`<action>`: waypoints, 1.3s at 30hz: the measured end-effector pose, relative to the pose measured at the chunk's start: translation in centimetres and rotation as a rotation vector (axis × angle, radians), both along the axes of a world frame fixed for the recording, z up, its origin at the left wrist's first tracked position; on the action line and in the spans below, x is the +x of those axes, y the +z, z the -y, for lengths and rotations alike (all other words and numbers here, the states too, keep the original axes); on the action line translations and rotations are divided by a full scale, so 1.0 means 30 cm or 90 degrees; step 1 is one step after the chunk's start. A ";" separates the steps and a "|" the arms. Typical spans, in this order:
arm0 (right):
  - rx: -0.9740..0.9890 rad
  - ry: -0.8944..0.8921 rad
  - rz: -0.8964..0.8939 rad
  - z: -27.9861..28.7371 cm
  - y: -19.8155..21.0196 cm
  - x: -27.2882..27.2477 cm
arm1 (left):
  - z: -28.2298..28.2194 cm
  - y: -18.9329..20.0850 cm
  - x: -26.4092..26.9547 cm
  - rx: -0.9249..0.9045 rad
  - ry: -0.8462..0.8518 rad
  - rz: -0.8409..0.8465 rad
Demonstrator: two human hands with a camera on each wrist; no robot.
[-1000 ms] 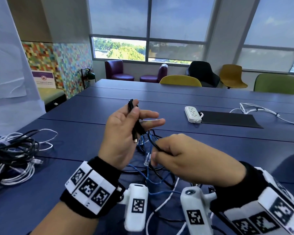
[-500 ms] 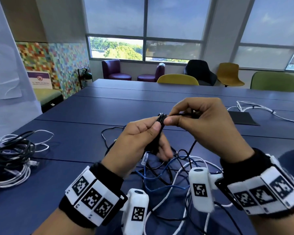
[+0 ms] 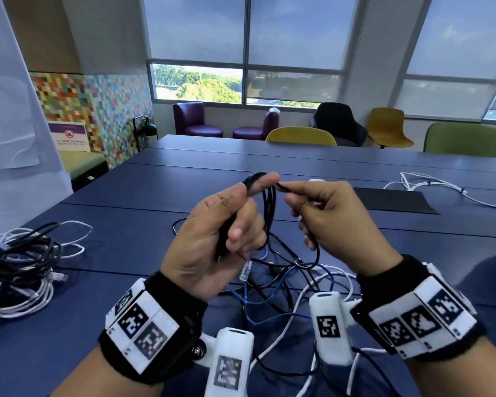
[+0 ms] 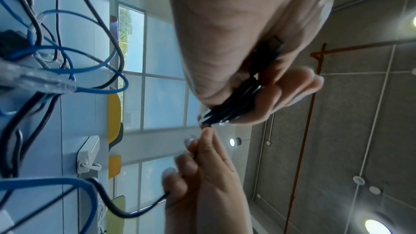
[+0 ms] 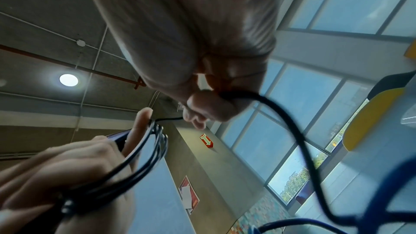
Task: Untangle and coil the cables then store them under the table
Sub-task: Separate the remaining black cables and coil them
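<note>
Left hand [image 3: 212,239] grip curled round a few loops of black cable [image 3: 269,207], up above the tabletop [image 3: 126,202]. Right hand [image 3: 335,219] pinching the same cable's loose run. Rest still tangled with blue cable [image 3: 269,319] and white cable [image 3: 284,336] below.

Black wristbands [image 3: 166,319] bear checkered tags, white cameras [image 3: 229,365].

The blue table [image 3: 155,196] bears tangled cables [image 3: 284,285], a cable pile [image 3: 20,267], perhaps a mat [image 3: 395,200].
</note>
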State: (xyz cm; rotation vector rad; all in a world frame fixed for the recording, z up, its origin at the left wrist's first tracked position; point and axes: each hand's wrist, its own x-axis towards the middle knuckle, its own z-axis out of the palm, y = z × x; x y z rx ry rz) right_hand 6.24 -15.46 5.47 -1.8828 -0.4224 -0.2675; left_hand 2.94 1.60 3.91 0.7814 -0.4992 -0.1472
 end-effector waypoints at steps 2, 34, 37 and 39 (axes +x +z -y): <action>-0.071 0.002 -0.025 -0.010 -0.016 0.004 | -0.002 0.006 0.003 -0.028 0.047 -0.016; -0.125 0.133 -0.126 -0.036 0.070 -0.152 | 0.005 -0.040 0.047 0.368 0.408 0.216; -0.078 0.079 -0.058 -0.005 0.096 -0.144 | 0.011 -0.055 0.049 0.472 0.415 0.261; -0.052 0.052 -0.016 0.010 0.103 -0.135 | 0.017 -0.057 0.041 0.492 0.367 0.250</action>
